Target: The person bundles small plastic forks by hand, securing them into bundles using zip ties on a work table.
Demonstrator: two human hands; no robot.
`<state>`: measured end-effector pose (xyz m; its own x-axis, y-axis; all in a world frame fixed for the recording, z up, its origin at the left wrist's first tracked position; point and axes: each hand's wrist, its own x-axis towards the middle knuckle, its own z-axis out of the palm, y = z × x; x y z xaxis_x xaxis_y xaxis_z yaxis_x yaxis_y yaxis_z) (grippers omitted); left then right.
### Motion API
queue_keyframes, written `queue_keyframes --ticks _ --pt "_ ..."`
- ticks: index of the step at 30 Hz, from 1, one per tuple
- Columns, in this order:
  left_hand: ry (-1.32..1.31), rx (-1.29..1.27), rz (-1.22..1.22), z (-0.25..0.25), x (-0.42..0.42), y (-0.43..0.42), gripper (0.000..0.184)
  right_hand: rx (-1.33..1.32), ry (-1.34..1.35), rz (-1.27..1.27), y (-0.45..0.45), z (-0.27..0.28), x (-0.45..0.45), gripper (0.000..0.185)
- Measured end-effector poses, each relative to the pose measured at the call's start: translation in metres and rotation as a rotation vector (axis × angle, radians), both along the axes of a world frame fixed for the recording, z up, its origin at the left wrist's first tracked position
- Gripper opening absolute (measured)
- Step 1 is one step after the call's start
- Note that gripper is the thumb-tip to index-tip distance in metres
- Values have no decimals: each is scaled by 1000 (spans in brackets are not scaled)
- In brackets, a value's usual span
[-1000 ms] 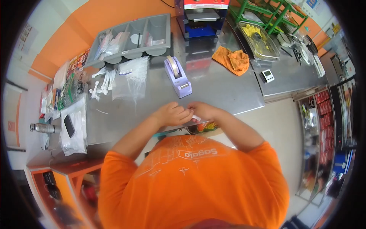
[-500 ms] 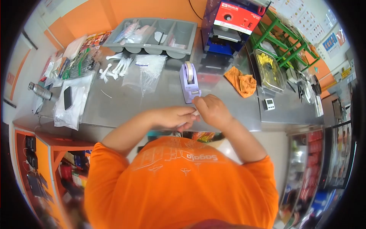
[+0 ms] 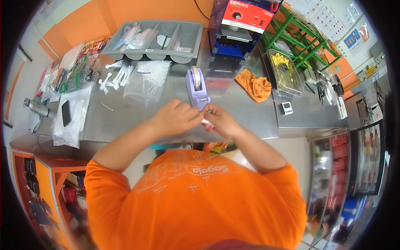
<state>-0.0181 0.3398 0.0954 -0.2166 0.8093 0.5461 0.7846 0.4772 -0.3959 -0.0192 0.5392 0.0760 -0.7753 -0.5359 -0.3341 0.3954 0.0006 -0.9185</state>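
My right hand (image 3: pixel 221 122) is closed around a small white item (image 3: pixel 207 122), whose kind I cannot make out. Against it, my left hand (image 3: pixel 177 117) is closed, its thumb and fingertips meeting the right fingers; what they pinch, if anything, is hidden. Just beyond both hands stands a lilac tape dispenser (image 3: pixel 195 88) with a roll of tape (image 3: pixel 195 77) in it. A clear bag of thin white sticks or ties (image 3: pixel 152 77) lies farther back to the left, beside several white bundles (image 3: pixel 123 74).
On the steel table (image 3: pixel 129 127) are a grey divided tray (image 3: pixel 152 52), a sealing machine (image 3: pixel 246 23), an orange cloth (image 3: pixel 255 85), a small timer (image 3: pixel 286 108) and a food tray (image 3: pixel 285 73). At left lie a phone (image 3: pixel 66 113) on plastic bags and a metal bottle (image 3: pixel 36 106).
My left hand has lifted from beneath to beside the right and closed its fingers. The white item now shows in my right hand. The whole view has shifted slightly.
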Motion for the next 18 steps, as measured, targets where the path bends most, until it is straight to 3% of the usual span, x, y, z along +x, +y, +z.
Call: queue_keyframes --ticks 1,2,3,4,5,6,7,8,10,11,12,13,14,15,16,18 --pt "-191 51 94 6 5 3 13 0 2 -8 0 6 3 8" --pt "-188 51 85 16 12 4 13 195 323 -85 -1 16 9 8" --pt "-651 156 156 28 19 4 15 392 644 -162 -1 22 12 8" --pt "-1116 257 227 34 22 4 18 394 643 -170 2 20 11 8" --pt "-1120 254 223 33 15 3 18 474 1052 -172 5 15 10 8" --pt "-1525 253 152 31 3 -1 22 546 1461 -164 7 11 12 9" --pt "-1925 245 71 27 -4 -2 26 548 1457 -163 8 12 14 9" --pt "-1923 244 69 18 -3 1 26 518 1529 -121 9 14 15 10" --pt "-1591 368 -133 4 3 12 25 495 1604 -95 9 17 18 11" --pt "-1590 355 -141 4 5 16 25 524 1290 -182 8 17 21 9" --pt "-1241 201 12 4 7 21 22 539 973 -263 8 16 23 7" --pt "-885 56 149 4 7 24 20 543 968 -276 10 14 20 7" --pt "-890 49 140 2 6 25 20 316 624 -233 13 10 16 5" --pt "-622 -10 49 -2 5 23 17 87 279 -184 15 6 15 4" --pt "-350 -64 -39 -6 4 21 13 85 276 -191 17 5 16 4" --pt "-192 -107 -118 -10 1 19 12 -5 -293 -39 24 4 18 6"
